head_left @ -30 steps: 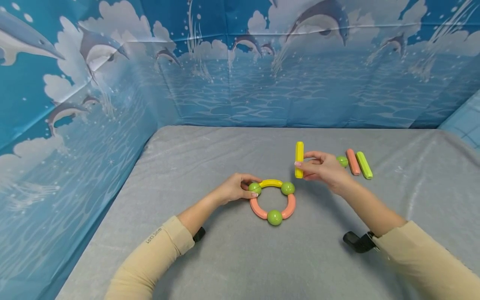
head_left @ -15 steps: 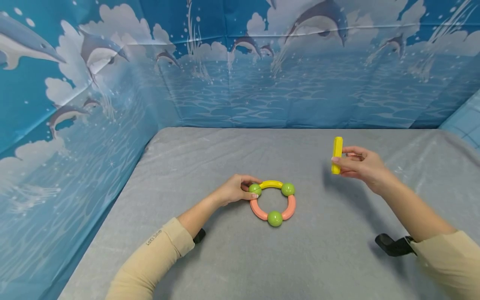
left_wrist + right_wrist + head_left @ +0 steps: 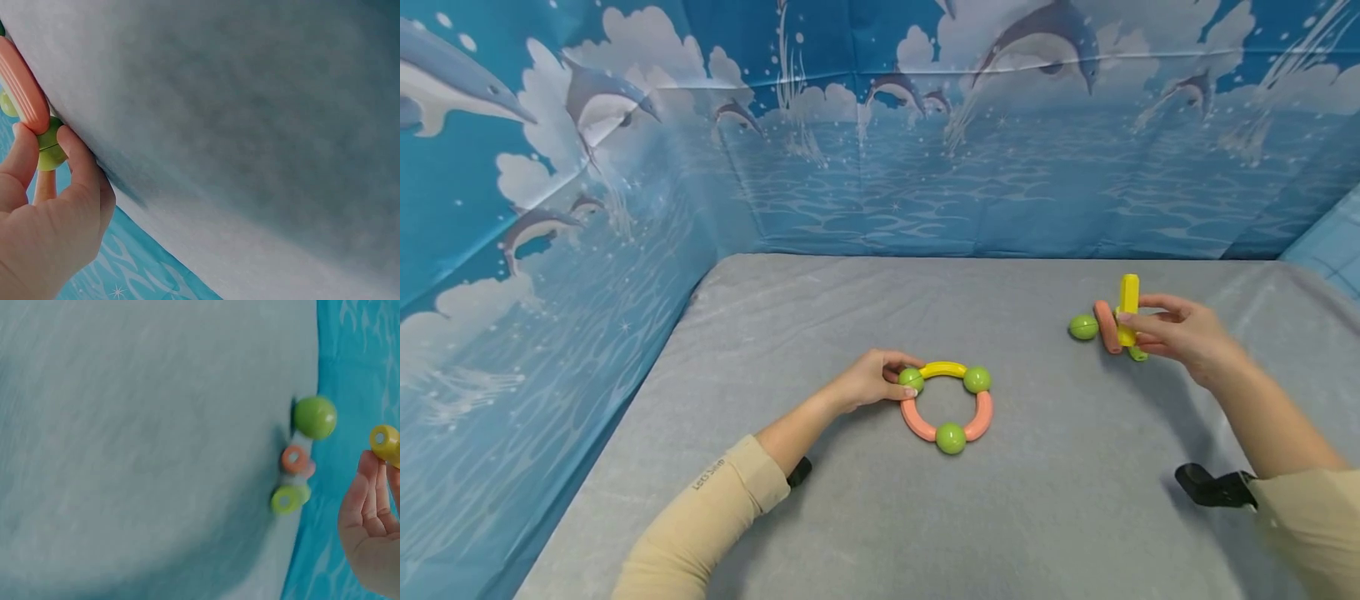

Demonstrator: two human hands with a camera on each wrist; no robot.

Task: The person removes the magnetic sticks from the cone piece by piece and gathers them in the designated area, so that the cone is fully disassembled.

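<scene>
A ring of curved sticks and green balls lies on the grey cloth; its yellow arc [image 3: 943, 368] is at the back, and a salmon arc [image 3: 917, 421] curves down each side to the front green ball [image 3: 951, 438]. My left hand [image 3: 871, 382] pinches the ring's left green ball [image 3: 52, 153] between thumb and fingers. Above the cloth at the right, my right hand [image 3: 1187, 337] holds a yellow stick [image 3: 1128, 310] upright between thumb and fingertips. Behind that stick lie a salmon stick [image 3: 1107, 327] and a partly hidden lime-green stick [image 3: 1138, 354].
A loose green ball [image 3: 1083, 327] sits left of the salmon stick. Grey cloth [image 3: 1000, 533] covers the table. A blue dolphin-print curtain [image 3: 880, 192] rises along the back and left edges. Black wrist devices show under both cuffs.
My right hand has carried the yellow stick rightward, from near the ring to over the loose pieces. My left hand and the ring have stayed in place.
</scene>
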